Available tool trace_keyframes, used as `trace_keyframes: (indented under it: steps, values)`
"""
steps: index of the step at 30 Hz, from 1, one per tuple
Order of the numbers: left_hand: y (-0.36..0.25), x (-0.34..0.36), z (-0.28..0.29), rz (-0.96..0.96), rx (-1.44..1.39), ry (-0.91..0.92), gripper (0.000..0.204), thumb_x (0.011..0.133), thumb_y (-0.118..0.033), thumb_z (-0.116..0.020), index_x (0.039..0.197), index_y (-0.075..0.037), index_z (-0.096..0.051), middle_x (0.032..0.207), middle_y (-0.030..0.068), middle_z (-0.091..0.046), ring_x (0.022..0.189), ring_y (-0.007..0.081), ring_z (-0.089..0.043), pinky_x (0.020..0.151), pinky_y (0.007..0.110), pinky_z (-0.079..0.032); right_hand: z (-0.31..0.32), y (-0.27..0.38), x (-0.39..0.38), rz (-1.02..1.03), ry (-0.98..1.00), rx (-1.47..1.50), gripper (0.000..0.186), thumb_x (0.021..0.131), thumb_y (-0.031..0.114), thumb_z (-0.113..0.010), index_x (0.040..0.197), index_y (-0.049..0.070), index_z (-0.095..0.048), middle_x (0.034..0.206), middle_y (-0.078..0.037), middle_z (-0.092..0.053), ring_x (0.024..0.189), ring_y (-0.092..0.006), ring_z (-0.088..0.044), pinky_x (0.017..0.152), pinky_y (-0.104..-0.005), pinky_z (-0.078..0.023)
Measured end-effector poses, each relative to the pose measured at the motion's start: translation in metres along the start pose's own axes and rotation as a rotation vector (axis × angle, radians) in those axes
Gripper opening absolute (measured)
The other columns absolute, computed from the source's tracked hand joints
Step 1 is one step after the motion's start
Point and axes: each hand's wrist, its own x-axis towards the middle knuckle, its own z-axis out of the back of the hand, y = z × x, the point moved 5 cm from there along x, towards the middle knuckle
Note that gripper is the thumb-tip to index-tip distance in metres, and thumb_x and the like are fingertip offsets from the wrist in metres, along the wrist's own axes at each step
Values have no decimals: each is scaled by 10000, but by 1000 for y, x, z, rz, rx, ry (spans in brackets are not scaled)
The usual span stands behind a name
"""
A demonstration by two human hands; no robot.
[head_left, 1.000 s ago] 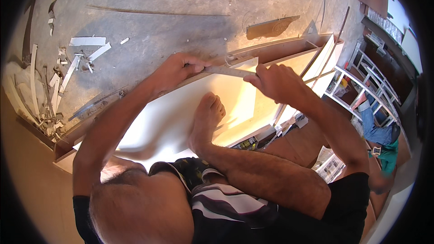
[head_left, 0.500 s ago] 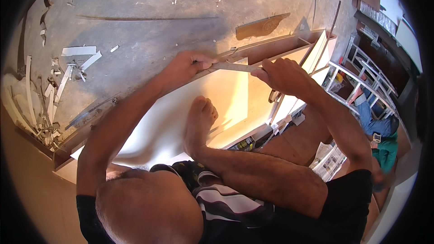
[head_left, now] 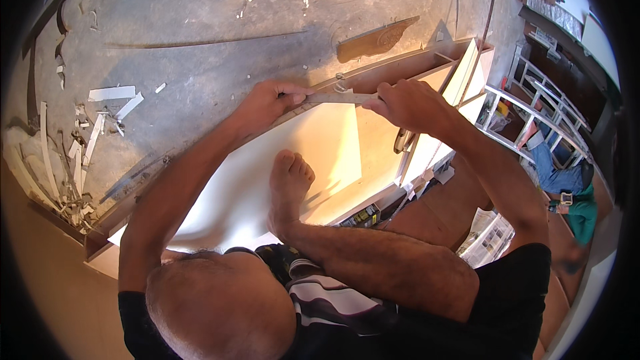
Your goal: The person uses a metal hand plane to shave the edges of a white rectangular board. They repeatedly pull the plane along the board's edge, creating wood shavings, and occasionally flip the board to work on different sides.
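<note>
A thin pale strip lies along the upper edge of a long wooden cabinet frame that rests on the floor. My left hand pinches the strip's left end against that edge. My right hand grips its right end, fingers curled over it. A white panel forms the inside of the frame below the hands, and my bare foot stands on it. A small metal clip sits on the edge between the hands.
Pale strip offcuts litter the concrete floor at left. A brown board piece lies beyond the frame. A metal ladder lies at right, with another person beside it. Small boxes sit by my knee.
Both hands keep hold of the strip on the frame's edge. The view has shifted slightly, and my foot sits a little lower on the white panel.
</note>
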Motion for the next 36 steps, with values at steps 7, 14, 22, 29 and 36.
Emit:
trace_keyframes:
  steps: [7,14,22,29,36]
  values:
    - [18,9,9,-55,62,-48,301,1067,-127,-621,1324,-25,-739,1278,127,-764,1153,188,-690,1047,341,-517,-24,-9,31,139,-138,23,563,1055,548,-545,938,43,-766,810,-218,-725,834,-442,-711,776,-555,-546]
    - [11,3,3,6,0,-12,303,1070,-137,-629,1338,-51,-739,1267,101,-769,1177,172,-678,1061,330,-507,-10,-7,19,88,-29,-33,531,1071,534,-523,1029,72,-781,864,-197,-742,873,-422,-719,794,-533,-559]
    - [10,0,7,-1,26,-41,292,1063,-160,-636,1316,-68,-750,1253,134,-778,1119,198,-702,1022,341,-524,5,8,12,134,6,31,493,1077,475,-531,1350,100,-699,949,-233,-756,960,-450,-720,896,-540,-562]
    - [-12,-29,80,-367,145,-550,386,1079,-299,-635,1393,-84,-700,1329,179,-734,1228,213,-679,1083,344,-505,3,-22,30,71,-126,144,633,1095,578,-476,1011,-16,-678,834,-260,-712,829,-459,-694,789,-565,-510]
    - [25,-160,120,492,368,-202,540,1034,-538,-670,861,-33,-753,721,40,-710,685,140,-649,661,340,-530,-53,-32,81,11,-247,649,706,910,658,-743,892,-47,-723,755,-189,-651,745,-281,-648,727,-437,-517]
